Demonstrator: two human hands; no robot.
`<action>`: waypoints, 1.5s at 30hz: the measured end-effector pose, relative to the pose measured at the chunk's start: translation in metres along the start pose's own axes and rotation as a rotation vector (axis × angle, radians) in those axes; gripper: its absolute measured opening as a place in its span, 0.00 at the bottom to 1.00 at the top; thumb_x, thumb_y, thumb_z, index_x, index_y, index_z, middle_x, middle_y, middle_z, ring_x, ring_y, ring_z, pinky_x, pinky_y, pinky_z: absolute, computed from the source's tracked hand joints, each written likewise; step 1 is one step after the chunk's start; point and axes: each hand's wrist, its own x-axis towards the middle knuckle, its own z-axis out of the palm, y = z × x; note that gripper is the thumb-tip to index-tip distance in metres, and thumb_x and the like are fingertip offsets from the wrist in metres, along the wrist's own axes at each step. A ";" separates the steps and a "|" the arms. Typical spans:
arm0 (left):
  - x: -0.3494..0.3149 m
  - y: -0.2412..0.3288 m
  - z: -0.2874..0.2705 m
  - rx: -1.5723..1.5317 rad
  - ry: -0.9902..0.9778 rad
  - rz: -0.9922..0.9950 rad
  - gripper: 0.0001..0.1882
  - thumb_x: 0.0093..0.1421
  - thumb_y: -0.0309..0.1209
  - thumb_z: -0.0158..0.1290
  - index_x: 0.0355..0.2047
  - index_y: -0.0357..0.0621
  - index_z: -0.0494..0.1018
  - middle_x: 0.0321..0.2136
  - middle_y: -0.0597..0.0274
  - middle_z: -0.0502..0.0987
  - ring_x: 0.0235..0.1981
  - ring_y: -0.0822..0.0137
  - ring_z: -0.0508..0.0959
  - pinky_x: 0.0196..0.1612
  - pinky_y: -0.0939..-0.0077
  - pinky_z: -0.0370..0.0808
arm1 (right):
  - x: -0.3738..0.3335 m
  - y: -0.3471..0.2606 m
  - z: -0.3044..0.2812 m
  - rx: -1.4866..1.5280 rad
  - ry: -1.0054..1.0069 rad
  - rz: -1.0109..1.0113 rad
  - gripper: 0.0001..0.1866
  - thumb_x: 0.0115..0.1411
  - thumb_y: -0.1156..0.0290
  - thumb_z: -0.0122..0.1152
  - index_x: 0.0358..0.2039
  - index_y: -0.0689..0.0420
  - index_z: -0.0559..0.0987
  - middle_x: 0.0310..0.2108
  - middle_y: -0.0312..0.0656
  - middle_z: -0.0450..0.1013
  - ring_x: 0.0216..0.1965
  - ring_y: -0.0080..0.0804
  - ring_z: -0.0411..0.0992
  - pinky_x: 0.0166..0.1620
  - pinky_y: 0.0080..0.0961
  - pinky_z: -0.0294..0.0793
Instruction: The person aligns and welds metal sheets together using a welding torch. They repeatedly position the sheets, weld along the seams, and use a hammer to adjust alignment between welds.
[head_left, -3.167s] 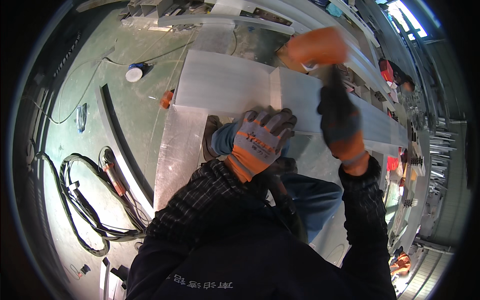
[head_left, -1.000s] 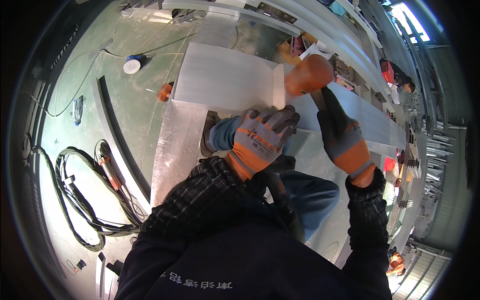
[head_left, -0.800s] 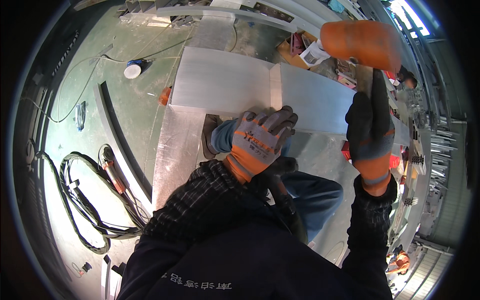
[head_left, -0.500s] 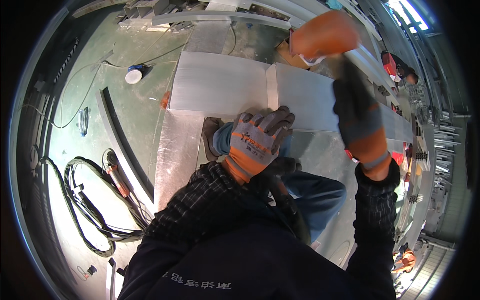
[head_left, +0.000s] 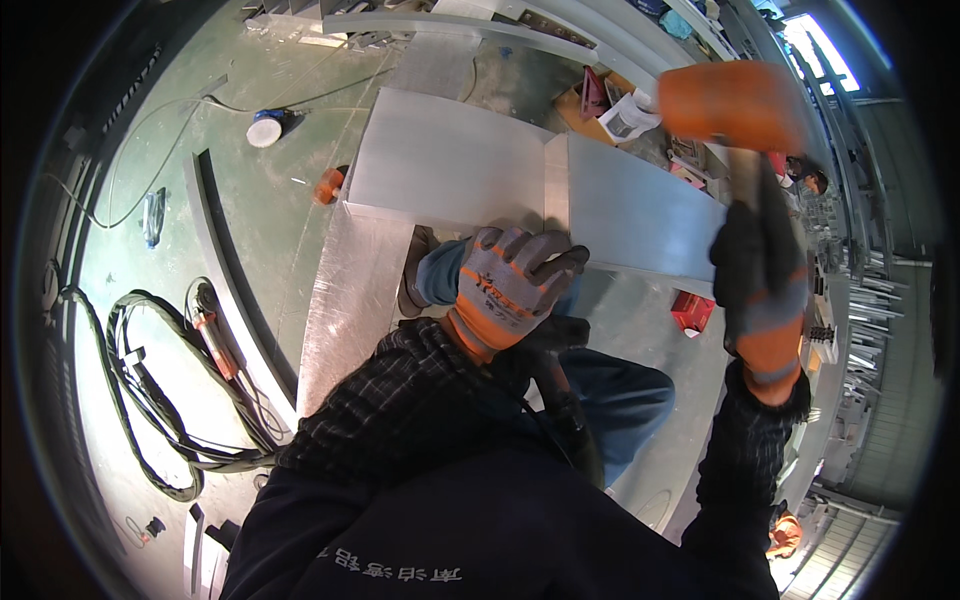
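Observation:
My right hand (head_left: 765, 275), in a grey and orange glove, is closed round the handle of a mallet (head_left: 735, 108). Its large orange head, smeared by motion, is raised above the right part of a long silvery metal panel (head_left: 445, 165). A narrow metal strip (head_left: 557, 180) crosses the panel near its middle. At the strip's near end my gloved left hand (head_left: 515, 285) has its fingers bent over the panel's near edge; the thumb is hidden. Under the panel's left end lies a flat metal beam (head_left: 350, 300).
On the floor at left are a power tool (head_left: 215, 340) with coiled black cable (head_left: 120, 400), a long metal profile (head_left: 235, 270) and a plastic bottle (head_left: 153, 218). An orange object (head_left: 328, 186) lies by the panel's left end. A red box (head_left: 692, 312) sits to the right.
My right hand and the mallet have swung further right. My left hand stays at the strip's near end. The view has shifted a little, showing more of the red box.

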 end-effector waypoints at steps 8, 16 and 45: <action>0.001 0.000 0.002 -0.011 -0.014 -0.009 0.15 0.45 0.35 0.62 0.37 0.64 0.84 0.36 0.77 0.78 0.36 0.67 0.77 0.38 0.65 0.72 | -0.028 0.039 0.033 -0.239 -0.257 -0.156 0.24 0.71 0.73 0.53 0.66 0.61 0.69 0.39 0.58 0.81 0.34 0.46 0.82 0.36 0.42 0.79; -0.001 -0.002 0.002 0.019 -0.003 0.028 0.13 0.44 0.35 0.62 0.34 0.63 0.84 0.35 0.77 0.78 0.38 0.65 0.78 0.41 0.64 0.71 | -0.042 0.048 0.020 -0.366 -0.146 -0.278 0.26 0.71 0.72 0.55 0.68 0.62 0.67 0.36 0.56 0.79 0.27 0.46 0.78 0.34 0.39 0.79; 0.008 -0.003 -0.003 0.028 -0.019 0.023 0.18 0.48 0.32 0.63 0.41 0.59 0.84 0.33 0.73 0.78 0.33 0.65 0.78 0.37 0.65 0.73 | -0.006 0.029 0.037 0.078 -0.144 0.087 0.26 0.73 0.68 0.53 0.69 0.58 0.67 0.29 0.43 0.76 0.26 0.25 0.72 0.30 0.28 0.73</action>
